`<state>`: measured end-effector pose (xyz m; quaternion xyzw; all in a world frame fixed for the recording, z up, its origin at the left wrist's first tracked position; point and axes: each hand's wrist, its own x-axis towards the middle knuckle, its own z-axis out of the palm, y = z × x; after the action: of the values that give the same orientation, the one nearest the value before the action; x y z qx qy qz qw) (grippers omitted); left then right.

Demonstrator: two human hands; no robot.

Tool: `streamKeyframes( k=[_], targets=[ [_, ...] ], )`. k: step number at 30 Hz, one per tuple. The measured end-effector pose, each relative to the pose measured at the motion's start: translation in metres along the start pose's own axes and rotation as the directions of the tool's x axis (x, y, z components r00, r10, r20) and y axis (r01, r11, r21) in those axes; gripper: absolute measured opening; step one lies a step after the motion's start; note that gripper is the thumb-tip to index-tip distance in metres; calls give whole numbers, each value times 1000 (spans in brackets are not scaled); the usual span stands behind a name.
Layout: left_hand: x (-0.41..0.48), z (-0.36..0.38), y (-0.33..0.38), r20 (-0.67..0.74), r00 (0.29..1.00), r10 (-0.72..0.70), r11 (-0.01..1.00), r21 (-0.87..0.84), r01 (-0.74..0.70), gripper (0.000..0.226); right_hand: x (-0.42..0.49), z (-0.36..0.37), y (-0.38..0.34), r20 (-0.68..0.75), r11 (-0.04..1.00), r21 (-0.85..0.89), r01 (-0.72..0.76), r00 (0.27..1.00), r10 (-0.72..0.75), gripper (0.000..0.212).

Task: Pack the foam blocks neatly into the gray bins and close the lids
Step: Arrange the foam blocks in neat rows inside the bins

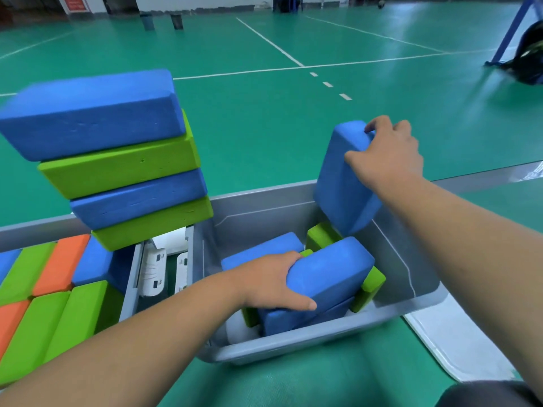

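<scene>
We've got the left hand [270,284] wrapped over the near-left edge of a blue foam block [332,274], thumb along its side, fingers curled on top. That block lies tilted on top of the others inside the open gray bin [293,345]. The right hand [388,157] grips the top end of a 2nd blue block [343,183], held upright and tilted, with its lower end down inside the bin's far-right corner. Between the 2 hands we see a green block [321,235] and another blue block [264,249]; a 2nd green block [368,287] pokes out to the right of the left-hand block. Left of the left hand sits a 2nd gray bin [130,277], packed with green, orange and blue blocks, and a leaning stack of 4 [117,160] runs blue, green, blue, green from the top. A pale lid [458,339] lies flat on the green floor [264,127] below the right forearm.
</scene>
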<state>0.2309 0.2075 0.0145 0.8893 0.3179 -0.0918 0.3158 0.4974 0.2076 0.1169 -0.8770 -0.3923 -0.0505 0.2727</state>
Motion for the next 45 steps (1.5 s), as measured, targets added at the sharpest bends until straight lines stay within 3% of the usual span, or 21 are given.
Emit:
streamKeyframes(
  k=[4, 6, 13, 19, 22, 25, 27, 29, 32, 34, 36, 38, 40, 41, 42, 44, 45],
  targets=[
    [1, -2, 1, -83, 996, -31, 998, 43, 35, 65, -5, 15, 6, 101, 970, -242, -21, 994, 47, 55],
    [-1, -4, -1, -91, 995, -43, 999, 23, 45, 60, -4, 19, 12, 107, 958, -283, -37, 992, 70, 53],
    [-11, -19, -8, -139, 980, -139, 990, -17, 138, 53, 0, 29, 38, 258, 982, -160, -103, 956, 142, 64],
    [-17, -50, -15, -203, 939, -278, 958, 15, 286, 44, -3, 31, 31, 242, 985, -170, -7, 969, 49, 67],
    [-21, -58, -18, -258, 907, -332, 943, -69, 325, 40, -3, 32, 25, 240, 971, -237, -29, 967, 87, 64],
    [-23, -62, -22, -274, 869, -413, 897, -288, 335, 51, -5, 33, 19, 231, 952, -303, -40, 966, 114, 59],
    [-24, -62, -21, -275, 845, -458, 838, -450, 308, 59, -6, 32, 14, 179, 938, -346, -4, 981, 70, 54],
    [-24, -62, -16, -297, 826, -479, 800, -534, 273, 52, -6, 29, 4, 145, 948, -310, 65, 989, -21, 54],
    [-17, -60, -15, -314, 791, -525, 663, -733, 149, 54, -13, 27, -19, 225, 992, -60, 107, 970, -91, 60],
    [-13, -59, -14, -248, 819, -518, 436, -900, 4, 50, -24, 29, -32, 368, 993, 114, 11, 928, -52, 75],
    [-9, -57, -15, -196, 887, -419, 226, -968, -107, 43, -37, 28, -38, 553, 949, 253, -190, 833, 19, 93],
    [-6, -54, -13, -191, 924, -333, 143, -978, -150, 42, -44, 30, -37, 677, 820, 404, -405, 735, 29, 80],
    [-2, -52, -14, -229, 926, -301, 182, -967, -180, 37, -44, 30, -34, 683, 690, 520, -503, 730, 18, 70],
    [0, -51, -15, -271, 909, -316, 280, -942, -184, 32, -42, 31, -31, 646, 676, 551, -490, 763, 27, 82],
    [2, -50, -16, -320, 886, -335, 444, -883, -152, 29, -39, 32, -28, 595, 702, 558, -443, 803, 34, 98],
    [5, -47, -28, -436, 832, -342, 817, -575, 34, 35, -37, 33, -19, 474, 818, 502, -281, 880, 12, 115],
    [7, -44, -36, -456, 827, -330, 914, -373, 159, 39, -37, 34, -14, 423, 863, 463, -203, 906, -13, 115]
  ],
)
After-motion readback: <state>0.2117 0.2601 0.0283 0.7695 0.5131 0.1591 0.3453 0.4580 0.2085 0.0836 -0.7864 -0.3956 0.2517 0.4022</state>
